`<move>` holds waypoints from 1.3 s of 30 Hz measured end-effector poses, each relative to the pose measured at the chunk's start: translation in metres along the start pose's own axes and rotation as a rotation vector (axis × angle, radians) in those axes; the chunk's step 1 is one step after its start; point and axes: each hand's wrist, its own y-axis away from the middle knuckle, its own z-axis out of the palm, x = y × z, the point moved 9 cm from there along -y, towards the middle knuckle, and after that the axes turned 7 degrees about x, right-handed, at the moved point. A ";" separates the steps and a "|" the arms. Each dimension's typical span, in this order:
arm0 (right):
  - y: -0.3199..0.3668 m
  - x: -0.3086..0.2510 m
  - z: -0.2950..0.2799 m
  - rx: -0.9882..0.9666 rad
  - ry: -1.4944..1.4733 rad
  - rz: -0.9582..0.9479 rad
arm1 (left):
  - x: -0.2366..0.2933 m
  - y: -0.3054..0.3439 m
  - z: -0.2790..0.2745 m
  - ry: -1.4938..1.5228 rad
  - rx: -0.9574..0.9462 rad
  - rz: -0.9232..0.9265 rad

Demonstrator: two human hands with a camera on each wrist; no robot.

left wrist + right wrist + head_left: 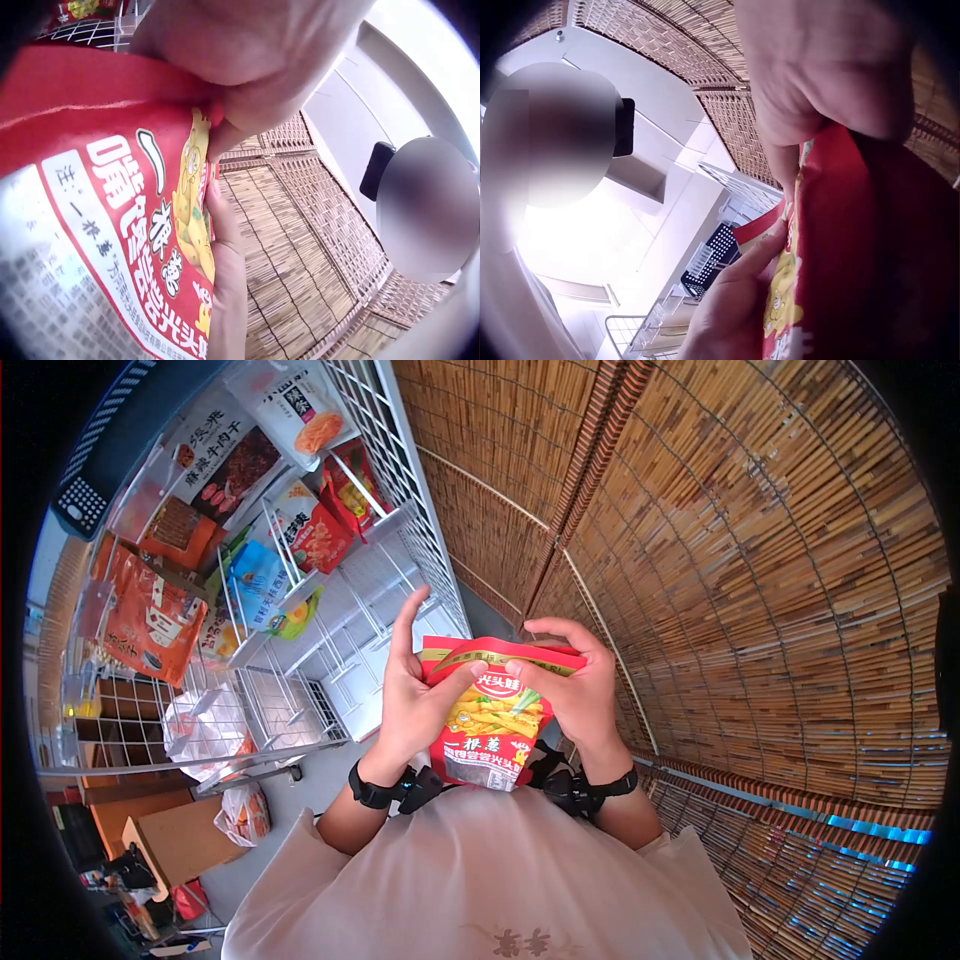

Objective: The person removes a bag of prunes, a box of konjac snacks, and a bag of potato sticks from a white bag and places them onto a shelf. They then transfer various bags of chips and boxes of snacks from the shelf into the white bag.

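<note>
A red snack bag with yellow food pictures and Chinese lettering is held in front of the chest, its gold-banded top edge away from the body. My left hand pinches the left part of the top, thumb on the near face, index finger pointing up. At the right part, my right hand holds the bag, its thumb also pressed near the band. The two thumb tips are close together. Large printed lettering shows on the bag in the left wrist view. Fingers behind the bag are mostly hidden.
To the left stands a wire rack with several snack packets, including a blue bag and an orange one. A reed screen closes off the right side. Below the rack are a plastic bag and a cardboard box.
</note>
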 end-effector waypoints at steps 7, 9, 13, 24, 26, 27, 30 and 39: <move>-0.029 0.036 0.036 -0.070 -0.004 0.034 | -0.045 -0.016 -0.056 0.086 0.093 -0.204; -0.042 0.058 0.051 -0.055 -0.018 0.081 | -0.072 -0.016 -0.077 0.062 0.064 -0.364; -0.077 0.111 0.085 -0.080 -0.119 0.167 | -0.090 -0.046 -0.120 0.017 0.141 -0.274; -0.157 0.165 0.141 0.104 -0.317 0.177 | -0.105 -0.184 -0.191 -0.008 -0.010 -0.264; -0.158 0.160 0.147 0.127 -0.341 0.171 | -0.098 -0.199 -0.194 -0.047 -0.075 -0.161; -0.159 0.159 0.149 0.136 -0.366 0.171 | -0.098 -0.204 -0.194 -0.041 -0.097 -0.168; -0.162 0.167 0.147 0.159 -0.442 0.181 | -0.077 -0.212 -0.184 -0.183 -0.175 0.041; -0.165 0.156 0.150 0.196 -0.499 0.190 | -0.054 -0.223 -0.169 -0.111 -0.182 0.119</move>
